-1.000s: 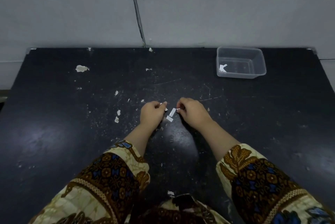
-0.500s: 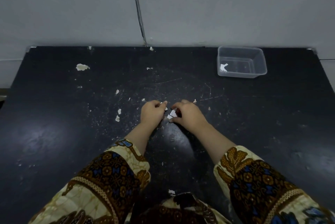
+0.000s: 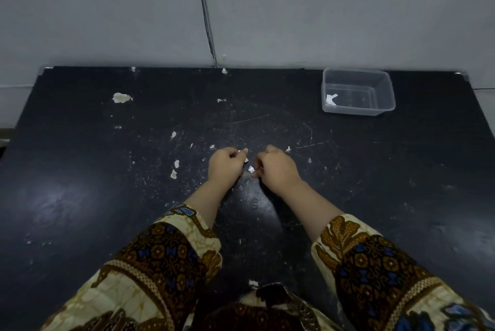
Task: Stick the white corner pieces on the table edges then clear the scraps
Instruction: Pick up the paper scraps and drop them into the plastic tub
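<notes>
Head view, looking down over my forearms: my left hand [image 3: 226, 166] and my right hand [image 3: 276, 170] sit close together over the middle of the black counter [image 3: 80, 197], knuckles up, not quite touching. My left fingers are curled in tight, thumb and forefinger pinching a small white piece [image 3: 245, 160]. Only its edges peek out at the fingertips, so I can't tell its shape. My right fingers are curled too, pinching a tiny white scrap [image 3: 251, 169] on the thumb side, right in the gap between the hands. Whether it touches the counter or is held just off it, I can't tell. Just below my hands, a couple of faint pale flecks [image 3: 240, 187] lie on the counter.

Far right, near the back edge, a clear plastic tub [image 3: 387, 95] sits well apart from my hands, with one white corner piece [image 3: 331, 99] lying at its left end. The counter is scuffed, with pale chipped patches [image 3: 122, 97] scattered left of my hands and toward the back. Something pale shows at the far-left corner [image 3: 44, 68], too small to make out. Patterned brown-and-cream sleeves [image 3: 166, 258] cover both my forearms at the bottom. Behind the counter is a grey wall [image 3: 321, 9], with a dark cable [image 3: 206, 17] running down it to the counter's back edge.
</notes>
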`<state>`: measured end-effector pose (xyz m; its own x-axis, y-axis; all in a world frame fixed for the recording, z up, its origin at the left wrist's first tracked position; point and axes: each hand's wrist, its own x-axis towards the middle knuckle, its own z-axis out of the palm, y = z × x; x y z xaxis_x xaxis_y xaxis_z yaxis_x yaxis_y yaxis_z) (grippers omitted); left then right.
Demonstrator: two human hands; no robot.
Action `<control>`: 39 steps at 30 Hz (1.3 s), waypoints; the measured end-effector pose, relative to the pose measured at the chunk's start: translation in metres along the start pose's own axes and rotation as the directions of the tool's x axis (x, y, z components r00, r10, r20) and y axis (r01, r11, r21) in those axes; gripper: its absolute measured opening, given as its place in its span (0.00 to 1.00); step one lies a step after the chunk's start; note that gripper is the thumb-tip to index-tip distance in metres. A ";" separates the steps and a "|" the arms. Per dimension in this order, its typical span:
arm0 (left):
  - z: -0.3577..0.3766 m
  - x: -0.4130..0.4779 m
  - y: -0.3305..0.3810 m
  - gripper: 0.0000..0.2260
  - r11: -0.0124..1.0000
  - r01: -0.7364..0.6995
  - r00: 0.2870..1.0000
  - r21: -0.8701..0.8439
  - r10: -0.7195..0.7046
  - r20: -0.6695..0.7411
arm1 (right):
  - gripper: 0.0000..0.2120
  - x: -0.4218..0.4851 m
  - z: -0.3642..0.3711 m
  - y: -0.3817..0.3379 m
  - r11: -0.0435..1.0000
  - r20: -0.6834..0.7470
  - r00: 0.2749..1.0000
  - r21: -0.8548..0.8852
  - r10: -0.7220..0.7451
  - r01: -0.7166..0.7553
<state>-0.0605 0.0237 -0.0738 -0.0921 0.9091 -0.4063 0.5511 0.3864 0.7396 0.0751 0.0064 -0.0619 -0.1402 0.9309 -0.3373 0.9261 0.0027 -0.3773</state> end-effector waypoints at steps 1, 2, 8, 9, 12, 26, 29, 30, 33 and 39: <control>0.000 0.000 0.000 0.19 1.000 0.002 1.000 0.001 -0.002 0.001 | 0.11 0.000 0.000 -0.001 1.000 -0.009 1.000 -0.007 -0.002 0.002; 0.000 0.000 0.001 0.18 1.000 0.003 1.000 0.000 -0.003 0.000 | 0.12 -0.001 0.000 -0.001 1.000 -0.019 1.000 0.000 -0.002 0.002; 0.000 -0.001 0.002 0.18 0.999 0.026 1.000 -0.025 -0.026 0.001 | 0.09 -0.005 0.007 -0.001 0.998 -0.068 0.997 0.031 -0.045 0.047; 0.000 -0.001 0.001 0.18 0.999 0.030 1.000 -0.033 -0.030 -0.001 | 0.08 -0.006 0.008 0.000 0.998 -0.069 0.996 0.029 -0.050 0.052; -0.001 -0.001 0.002 0.17 0.998 0.035 0.999 -0.057 -0.035 -0.001 | 0.06 -0.007 0.008 0.002 0.997 -0.068 0.996 0.043 -0.059 0.062; -0.002 0.001 0.006 0.17 0.992 0.046 0.999 -0.121 -0.045 0.014 | 0.02 0.005 -0.021 0.021 0.768 0.058 0.977 0.609 0.204 -0.196; 0.000 0.000 0.008 0.16 0.991 0.065 0.997 -0.115 -0.060 0.049 | 0.09 0.001 -0.023 0.024 0.874 0.116 0.989 0.466 0.096 -0.140; 0.000 0.000 0.009 0.16 0.991 0.073 0.996 -0.114 -0.066 0.065 | 0.13 0.000 -0.022 0.023 0.912 0.134 0.990 0.396 0.054 -0.103; 0.001 -0.001 0.009 0.14 0.988 0.093 0.992 -0.125 -0.081 0.093 | 0.17 -0.001 -0.018 0.021 0.985 0.091 0.995 0.173 -0.029 0.013; -0.002 0.001 0.010 0.14 0.959 0.145 0.987 -0.245 -0.124 0.100 | 0.12 0.002 -0.011 0.020 0.997 0.004 0.997 0.012 -0.080 0.080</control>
<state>-0.0563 0.0285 -0.0656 -0.0761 0.8341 -0.5464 0.3118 0.5404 0.7815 0.0972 0.0123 -0.0611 -0.2154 0.9262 -0.3094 0.9074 0.0728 -0.4139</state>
